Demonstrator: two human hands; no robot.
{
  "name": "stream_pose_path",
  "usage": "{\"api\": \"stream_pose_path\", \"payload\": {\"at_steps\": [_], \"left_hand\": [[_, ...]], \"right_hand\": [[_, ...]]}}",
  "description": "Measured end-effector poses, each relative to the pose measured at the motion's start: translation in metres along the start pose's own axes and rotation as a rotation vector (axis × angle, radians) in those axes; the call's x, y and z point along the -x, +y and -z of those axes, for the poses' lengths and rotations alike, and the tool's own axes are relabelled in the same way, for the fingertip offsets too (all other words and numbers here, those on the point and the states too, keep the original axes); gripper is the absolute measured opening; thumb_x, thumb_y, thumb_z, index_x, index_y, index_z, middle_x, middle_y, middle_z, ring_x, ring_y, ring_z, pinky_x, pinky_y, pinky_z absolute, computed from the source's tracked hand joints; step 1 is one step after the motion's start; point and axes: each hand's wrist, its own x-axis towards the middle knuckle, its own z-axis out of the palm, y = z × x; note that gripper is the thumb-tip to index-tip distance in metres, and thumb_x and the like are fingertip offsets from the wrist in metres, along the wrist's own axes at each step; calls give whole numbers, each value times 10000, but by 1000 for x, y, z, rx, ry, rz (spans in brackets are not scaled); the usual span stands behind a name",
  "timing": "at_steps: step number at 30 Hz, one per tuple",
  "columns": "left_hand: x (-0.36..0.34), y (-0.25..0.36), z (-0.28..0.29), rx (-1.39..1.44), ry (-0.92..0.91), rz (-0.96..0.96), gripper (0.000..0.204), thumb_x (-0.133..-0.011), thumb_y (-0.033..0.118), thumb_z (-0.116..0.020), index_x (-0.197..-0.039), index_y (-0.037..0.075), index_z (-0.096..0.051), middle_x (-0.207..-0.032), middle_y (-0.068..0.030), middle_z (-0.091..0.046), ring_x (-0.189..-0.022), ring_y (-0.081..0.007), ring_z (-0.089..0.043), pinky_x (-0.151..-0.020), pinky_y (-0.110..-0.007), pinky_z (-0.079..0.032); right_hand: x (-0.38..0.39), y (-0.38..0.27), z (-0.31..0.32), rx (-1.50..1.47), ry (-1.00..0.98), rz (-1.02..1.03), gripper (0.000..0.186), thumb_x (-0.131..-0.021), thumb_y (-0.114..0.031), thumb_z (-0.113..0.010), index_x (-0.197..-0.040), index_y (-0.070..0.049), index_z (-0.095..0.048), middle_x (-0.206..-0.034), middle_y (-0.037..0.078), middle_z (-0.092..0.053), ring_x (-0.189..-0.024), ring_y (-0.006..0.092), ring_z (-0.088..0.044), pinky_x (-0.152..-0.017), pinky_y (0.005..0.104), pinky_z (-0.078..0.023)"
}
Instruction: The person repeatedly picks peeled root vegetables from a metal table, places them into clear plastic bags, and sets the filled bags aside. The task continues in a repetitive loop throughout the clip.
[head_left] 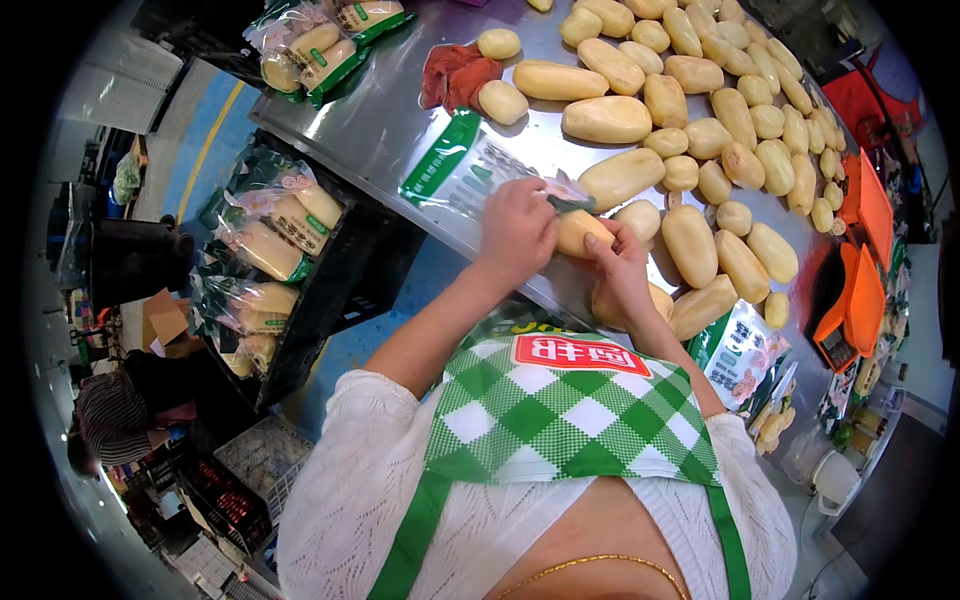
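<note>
A pale yellow lotus root piece (579, 233) is between my two hands, over the near edge of the steel table. My right hand (622, 268) is closed on it, thumb along its side. My left hand (515, 228) has its fingers curled at the mouth of a clear plastic bag (460, 172) with a green band, which lies flat on the table. The root's left end is against the bag mouth and my left fingers; I cannot tell whether it is inside. A larger root piece (622, 178) lies just beyond my hands.
Many lotus root pieces (735, 120) cover the steel table (335, 135) ahead and right. A reddish cloth (458, 78) lies at the far left. Filled bags (325, 45) sit at the table's corner; more fill a black crate (370, 265). Printed bags (740, 355) and orange trays (862, 300) are at right.
</note>
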Motion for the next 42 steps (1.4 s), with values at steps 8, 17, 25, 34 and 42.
{"api": "stream_pose_path", "payload": {"at_steps": [8,17,25,34,42], "left_hand": [[10,-18,2,106,-70,-69,130,-736,123,-635,-827,42,-592,-1061,-125,-552,-1028,-337,-531,-865,-463,-412],[7,-10,9,158,-166,-151,172,-740,140,-649,-883,48,-624,-1062,-111,-572,-1041,-314,-537,-914,-436,-413],[33,-40,39,326,33,133,199,-808,195,-665,-905,30,-611,-1028,-111,-599,-954,-272,-590,-833,-399,-479],[67,-58,19,1622,-526,1572,487,-974,443,-474,-1248,41,-436,-948,-160,-628,-754,-260,-646,-622,-363,-551],[47,-56,38,1163,-392,1321,284,-976,294,-464,-990,15,-517,-825,-111,-602,-611,-164,-625,-486,-263,-511]], "right_hand": [[-26,24,-38,-219,-172,-29,403,-911,-73,-561,-1297,-38,-450,-1127,63,-598,-978,155,-600,-784,289,-506],[-89,63,-47,-61,-137,128,325,-983,-151,-398,-1278,-39,-474,-1203,86,-563,-1083,197,-547,-944,342,-452],[-82,43,-78,-14,-162,53,331,-979,-166,-439,-1275,-25,-488,-1153,80,-586,-1000,161,-583,-839,297,-500],[-114,76,-70,835,-237,634,261,-924,-157,-510,-1149,-53,-593,-1103,88,-616,-934,202,-616,-797,323,-504],[-96,61,-52,1243,-185,325,197,-847,-149,-564,-1014,-70,-635,-901,121,-652,-828,278,-622,-758,392,-485]]}}
